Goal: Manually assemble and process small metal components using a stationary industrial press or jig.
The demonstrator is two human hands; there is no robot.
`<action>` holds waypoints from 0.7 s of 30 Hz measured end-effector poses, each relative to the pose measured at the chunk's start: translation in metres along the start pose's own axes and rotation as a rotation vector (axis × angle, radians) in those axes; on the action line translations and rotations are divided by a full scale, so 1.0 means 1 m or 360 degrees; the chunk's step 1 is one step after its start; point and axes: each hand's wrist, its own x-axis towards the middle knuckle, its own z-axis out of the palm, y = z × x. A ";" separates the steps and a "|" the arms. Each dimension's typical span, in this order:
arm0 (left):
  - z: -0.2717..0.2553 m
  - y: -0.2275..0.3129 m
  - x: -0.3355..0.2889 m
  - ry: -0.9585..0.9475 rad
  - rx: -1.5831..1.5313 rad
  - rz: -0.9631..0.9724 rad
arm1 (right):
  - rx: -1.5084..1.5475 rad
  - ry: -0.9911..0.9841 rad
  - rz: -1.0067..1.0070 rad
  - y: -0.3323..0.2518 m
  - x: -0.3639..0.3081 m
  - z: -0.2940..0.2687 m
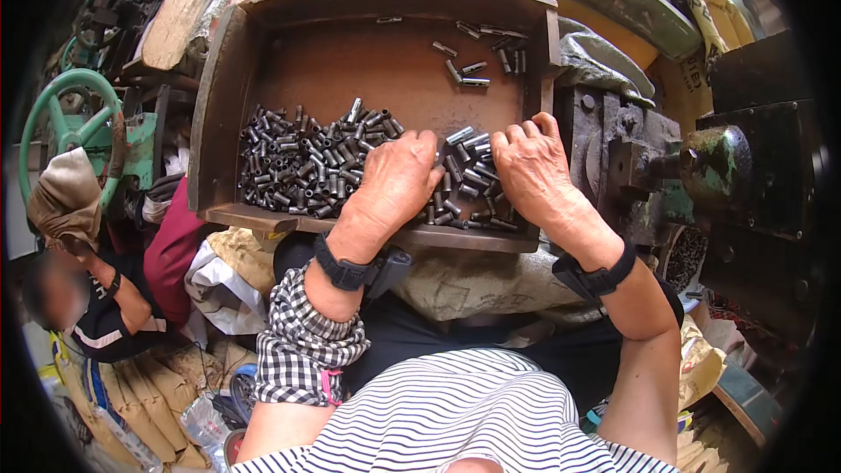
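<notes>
A shallow wooden tray lies in front of me, holding many short metal tubes. Dark tubes are heaped in its near left part. Between my hands and toward the near right lies a looser group of tubes, some shinier. My left hand is at the right edge of the dark heap, fingers curled down and closed. Beside the right wall, my right hand also has its fingers bent and closed over the looser group. Both sets of fingertips are hidden, so what they pinch does not show.
Several longer shiny tubes lie scattered in the tray's far right. Dark, greasy machinery stands close on the right. A green handwheel and another person are at the left. Sacking hangs below the tray's near edge.
</notes>
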 end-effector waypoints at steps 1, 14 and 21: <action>0.001 -0.002 -0.001 -0.0053 0.0034 0.0001 | -0.0012 0.0001 0.0017 -0.002 0.001 -0.001; 0.012 -0.001 -0.001 -0.0148 0.0191 0.0014 | 0.0346 0.0220 -0.0218 0.000 0.005 -0.002; 0.002 0.008 0.000 -0.0043 -0.0449 0.0083 | 0.1364 0.0336 0.0246 -0.003 -0.029 -0.036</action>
